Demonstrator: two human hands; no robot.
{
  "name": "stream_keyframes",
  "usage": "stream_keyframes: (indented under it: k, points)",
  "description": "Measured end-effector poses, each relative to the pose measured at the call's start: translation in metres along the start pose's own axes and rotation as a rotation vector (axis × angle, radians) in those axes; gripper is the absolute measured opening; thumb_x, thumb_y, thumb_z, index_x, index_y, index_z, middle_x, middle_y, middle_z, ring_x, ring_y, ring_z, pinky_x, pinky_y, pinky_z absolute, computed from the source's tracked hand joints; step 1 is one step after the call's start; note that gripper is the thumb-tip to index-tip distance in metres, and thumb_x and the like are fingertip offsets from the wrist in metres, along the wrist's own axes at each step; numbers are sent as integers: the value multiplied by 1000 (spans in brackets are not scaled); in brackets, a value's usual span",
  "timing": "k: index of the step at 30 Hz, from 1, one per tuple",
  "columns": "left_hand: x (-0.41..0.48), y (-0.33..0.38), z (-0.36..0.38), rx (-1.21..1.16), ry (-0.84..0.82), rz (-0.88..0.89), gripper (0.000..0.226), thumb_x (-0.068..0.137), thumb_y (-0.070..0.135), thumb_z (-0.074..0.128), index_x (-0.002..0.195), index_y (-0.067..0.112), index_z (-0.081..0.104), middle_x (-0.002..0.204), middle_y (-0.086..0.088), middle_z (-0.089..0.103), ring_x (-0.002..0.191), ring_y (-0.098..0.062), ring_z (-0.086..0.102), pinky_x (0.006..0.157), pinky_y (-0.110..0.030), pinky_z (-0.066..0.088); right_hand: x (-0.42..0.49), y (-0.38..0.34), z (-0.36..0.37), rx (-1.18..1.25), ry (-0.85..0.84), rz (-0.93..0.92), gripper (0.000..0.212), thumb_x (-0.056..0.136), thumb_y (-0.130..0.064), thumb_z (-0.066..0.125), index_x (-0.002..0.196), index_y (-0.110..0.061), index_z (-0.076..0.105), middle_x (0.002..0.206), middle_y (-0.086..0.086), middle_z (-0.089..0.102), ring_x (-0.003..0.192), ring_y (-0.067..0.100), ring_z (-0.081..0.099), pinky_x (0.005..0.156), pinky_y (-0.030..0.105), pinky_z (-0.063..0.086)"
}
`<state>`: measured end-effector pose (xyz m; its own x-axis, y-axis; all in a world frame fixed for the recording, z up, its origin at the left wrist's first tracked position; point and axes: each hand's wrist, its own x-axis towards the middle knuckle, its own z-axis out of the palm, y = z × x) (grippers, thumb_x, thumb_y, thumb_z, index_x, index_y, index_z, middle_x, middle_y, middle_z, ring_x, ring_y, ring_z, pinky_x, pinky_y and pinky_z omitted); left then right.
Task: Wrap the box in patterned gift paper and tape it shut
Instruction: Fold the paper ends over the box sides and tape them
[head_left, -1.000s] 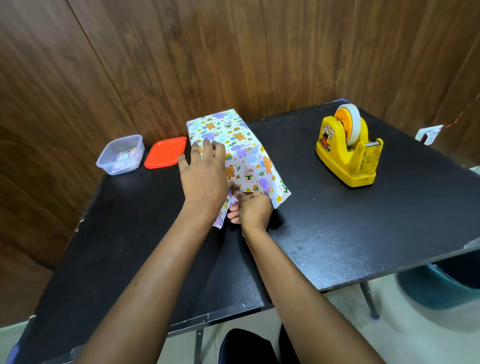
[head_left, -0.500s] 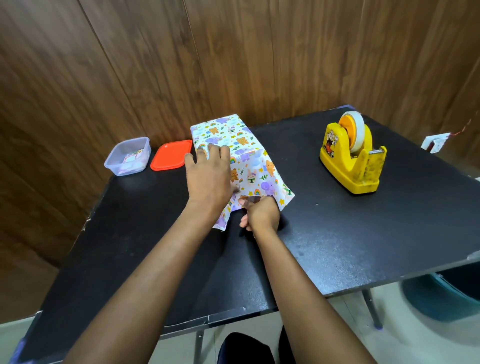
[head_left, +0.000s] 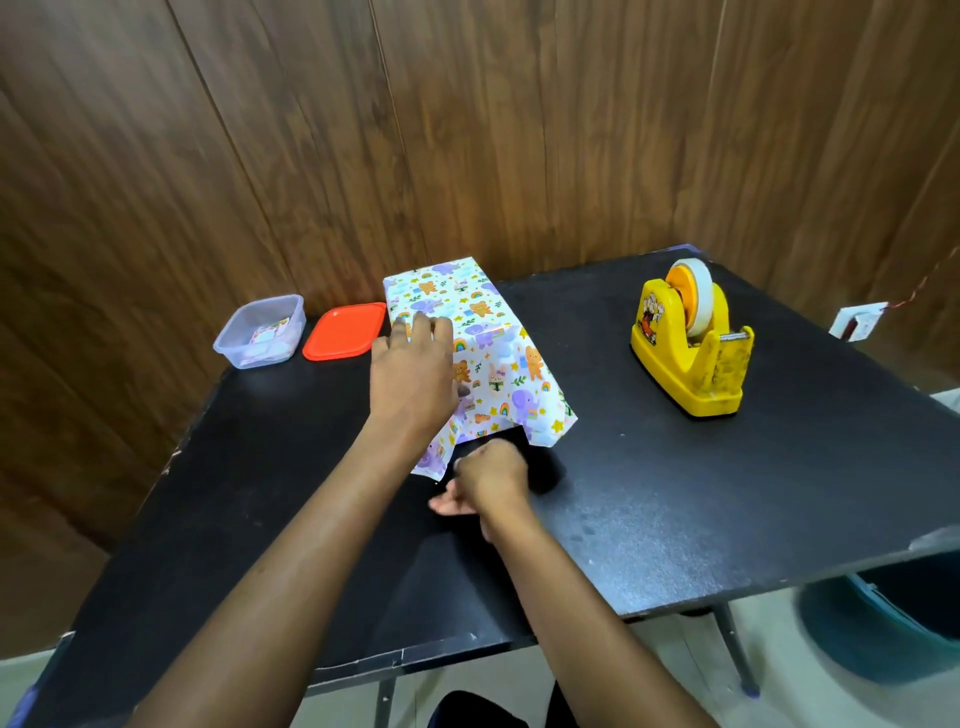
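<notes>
My left hand (head_left: 413, 374) lies flat on the wrapped box (head_left: 470, 306), fingers (head_left: 415, 327) straight and close together, pressing down on the top face; the box stretches out beyond those fingertips toward the wooden wall, and on the thumb side the gift paper (head_left: 519, 384) slopes off the top to the black table (head_left: 675, 493). My right hand (head_left: 491, 480) sits just short of the paper's near edge, apart from it as far as I can see; its fingers (head_left: 447, 505) are curled and turned toward my left wrist, but the back of the hand hides whether they hold anything, so I cannot tell.

Ahead of the right knuckles the near end is still open; two loose corners of paper flare to either side with a dark notch between them. I judge the paper thin, light and quick to crease, and probably slick enough to slide on the box unless the left palm keeps it pinned; it would tear if yanked. The box underneath looks stiff enough to take firm pressure. I would pinch each loose corner close to the box edge, not at the tip, and fold it inward.

The yellow tape dispenser (head_left: 691, 348) stands well out past my right hand's little-finger side; a clear tub (head_left: 260, 338) and a red lid (head_left: 343, 332) lie beyond my left hand's outer edge.
</notes>
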<state>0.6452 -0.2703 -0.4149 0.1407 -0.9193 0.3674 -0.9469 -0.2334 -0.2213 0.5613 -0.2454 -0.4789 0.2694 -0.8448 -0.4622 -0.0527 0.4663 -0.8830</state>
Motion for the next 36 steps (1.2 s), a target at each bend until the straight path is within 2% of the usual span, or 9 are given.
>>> stream_keyframes:
  k: [4,7,9,13,15,18,25,29,36]
  points:
    - [-1,-11,-1,-162,-15,18,56,91,38,54,136,10,35,145,-9,34,137,-26,30,98,-39,36,-46,-25,-26,-54,-36,-360,19,92,1,35,86,-13,47,66,6,54,45,19,59,45,29,49]
    - [-6,-20,1,-353,-36,22,55,97,31,46,143,9,28,152,-10,24,143,-23,17,109,-37,29,-20,-65,-75,-244,349,-707,18,91,-10,43,82,-11,58,77,5,63,65,23,61,60,36,49]
    - [-10,-23,2,-526,-70,13,52,100,25,41,146,11,23,156,-5,14,145,-17,5,113,-29,15,20,-77,-101,-287,422,-609,24,93,-17,43,79,-9,60,81,8,63,78,25,56,70,34,45]
    - [-13,-25,6,-803,-97,-28,51,100,20,40,148,14,23,158,2,9,145,-10,-2,109,-17,2,81,-64,-113,15,-144,-87,33,98,-27,43,76,-7,59,82,12,59,72,22,54,72,31,45]
    - [-14,-26,6,-899,-96,-73,52,100,18,41,148,15,22,157,4,9,144,-7,-1,109,-16,2,92,-63,-110,43,-299,-35,36,96,-32,43,81,-7,64,94,16,60,85,27,53,87,37,43]
    - [-20,-26,7,-1177,-16,-227,49,99,10,43,145,14,29,156,9,10,136,8,19,103,-9,16,88,-81,-108,30,-343,-31,46,98,-34,37,75,-7,67,74,10,67,69,21,58,71,30,48]
    - [-40,-28,16,-1539,138,-456,41,99,10,41,137,24,46,154,10,24,134,-2,29,112,-36,31,80,-90,-97,-155,-354,94,34,97,-31,40,79,-5,52,79,10,58,70,22,54,67,32,47]
    - [-54,-33,11,-1852,206,-565,39,98,7,41,134,19,49,124,0,61,109,-16,60,89,-32,52,60,-95,-93,-14,-358,43,23,96,-24,45,85,-8,56,81,9,58,71,21,54,67,32,47]
    - [-68,45,15,-2124,18,-767,29,98,3,36,91,8,64,84,-2,72,77,-14,67,72,-28,55,-4,-166,-108,-316,-151,-467,17,92,-7,52,102,-12,65,77,4,60,65,10,49,64,23,39]
